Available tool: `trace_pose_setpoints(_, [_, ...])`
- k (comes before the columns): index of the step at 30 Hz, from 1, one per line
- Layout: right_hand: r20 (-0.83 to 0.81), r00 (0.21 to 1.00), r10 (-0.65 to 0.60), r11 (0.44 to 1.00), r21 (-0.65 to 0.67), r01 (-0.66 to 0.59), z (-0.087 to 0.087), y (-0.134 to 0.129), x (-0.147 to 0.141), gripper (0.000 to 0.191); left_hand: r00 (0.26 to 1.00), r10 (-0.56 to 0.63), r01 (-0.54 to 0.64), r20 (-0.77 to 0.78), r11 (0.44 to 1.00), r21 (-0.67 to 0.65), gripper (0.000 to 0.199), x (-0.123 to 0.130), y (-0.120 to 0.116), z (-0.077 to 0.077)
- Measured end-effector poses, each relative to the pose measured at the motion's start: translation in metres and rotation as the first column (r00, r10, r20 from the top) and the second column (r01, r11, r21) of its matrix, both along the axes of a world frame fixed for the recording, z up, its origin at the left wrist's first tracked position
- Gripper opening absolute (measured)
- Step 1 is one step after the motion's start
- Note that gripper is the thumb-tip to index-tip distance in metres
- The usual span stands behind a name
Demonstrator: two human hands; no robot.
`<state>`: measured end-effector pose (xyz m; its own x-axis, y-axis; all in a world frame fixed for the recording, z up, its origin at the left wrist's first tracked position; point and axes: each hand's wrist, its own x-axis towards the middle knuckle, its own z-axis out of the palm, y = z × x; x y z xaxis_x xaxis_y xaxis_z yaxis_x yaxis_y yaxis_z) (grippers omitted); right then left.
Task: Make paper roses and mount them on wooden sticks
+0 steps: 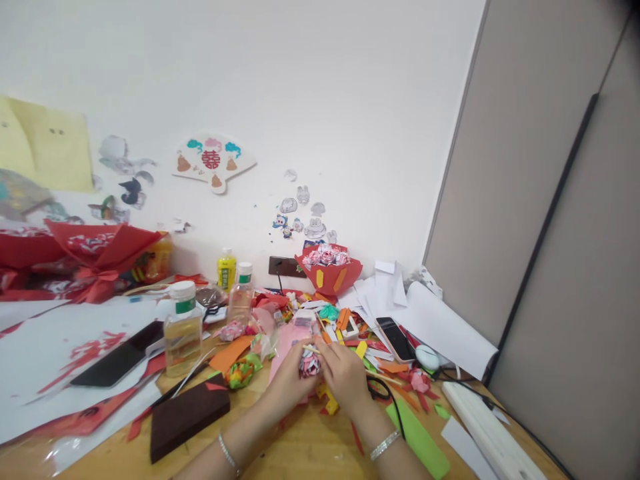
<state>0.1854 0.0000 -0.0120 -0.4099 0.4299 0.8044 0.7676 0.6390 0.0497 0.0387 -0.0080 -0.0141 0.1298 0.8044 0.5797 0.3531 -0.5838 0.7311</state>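
Note:
Both of my hands meet over the middle of the wooden table (295, 450). A small pink and white paper flower (310, 362) sits between them. My left hand (291, 375) is closed around its left side. From the right, the fingers of my right hand (344, 375) are pressed together at the flower's edge, by a thin pale stick (311, 349) lying across its top. Pink paper (286, 340) lies just behind my hands, and a green and orange paper flower (242, 371) rests to their left.
Left are a dark brown block (187, 417), a clear bottle (183, 337) and a black tablet (120, 355). A red-wrapped bouquet (330, 272) stands at the back. Paper scraps surround a phone (395, 338); a white power strip (487, 430) lies right, near black-handled scissors (379, 389).

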Motion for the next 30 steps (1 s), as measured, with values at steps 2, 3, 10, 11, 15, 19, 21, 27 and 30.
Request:
trace_pose_setpoints(2, [0.016, 1.0, -0.019, 1.0, -0.001, 0.019, 0.0, 0.001, 0.001, 0.032, 1.0, -0.016, 0.016, 0.014, 1.0, -0.014, 0.051, 0.001, -0.001, 0.001])
trace_pose_setpoints(3, [0.024, 0.999, -0.029, 1.0, 0.001, 0.029, -0.001, 0.002, 0.001, 0.031, 0.999, -0.022, 0.023, 0.022, 1.0, -0.02, 0.051, 0.001, -0.001, 0.002])
trace_pose_setpoints(10, [0.065, 0.998, -0.003, 0.999, 0.033, 0.0, -0.004, 0.003, -0.001, 0.033, 0.998, -0.062, 0.063, 0.02, 0.998, -0.027, 0.051, 0.0, -0.001, -0.001])
trace_pose_setpoints(11, [0.074, 0.997, -0.015, 1.0, 0.021, 0.014, -0.003, 0.004, 0.0, 0.033, 0.998, -0.056, 0.056, 0.014, 0.998, -0.034, 0.05, 0.0, -0.001, -0.001])
trace_pose_setpoints(15, [0.132, 0.937, -0.324, 0.908, -0.236, 0.347, 0.005, 0.016, 0.015, 0.028, 0.999, 0.019, -0.021, -0.033, 0.998, -0.061, 0.047, -0.002, -0.002, 0.001])
trace_pose_setpoints(19, [0.122, 0.819, -0.56, 0.737, -0.378, 0.561, 0.011, 0.035, 0.057, 0.025, 0.995, 0.069, -0.074, -0.071, 0.994, -0.077, 0.047, -0.005, 0.001, 0.0])
trace_pose_setpoints(21, [0.137, 0.752, -0.645, 0.637, -0.448, 0.627, 0.008, 0.043, 0.08, 0.024, 0.995, 0.07, -0.076, -0.071, 0.994, -0.081, 0.047, -0.005, 0.002, -0.002])
trace_pose_setpoints(27, [0.167, 0.698, -0.696, 0.525, -0.544, 0.654, 0.002, 0.046, 0.106, 0.023, 0.996, 0.022, -0.033, -0.083, 0.991, -0.129, 0.049, -0.004, 0.001, -0.005])
trace_pose_setpoints(30, [0.107, 0.765, -0.635, 0.639, -0.484, 0.598, 0.008, 0.04, 0.086, 0.029, 0.995, 0.036, -0.05, -0.091, 0.987, -0.15, 0.05, -0.004, 0.002, -0.006])
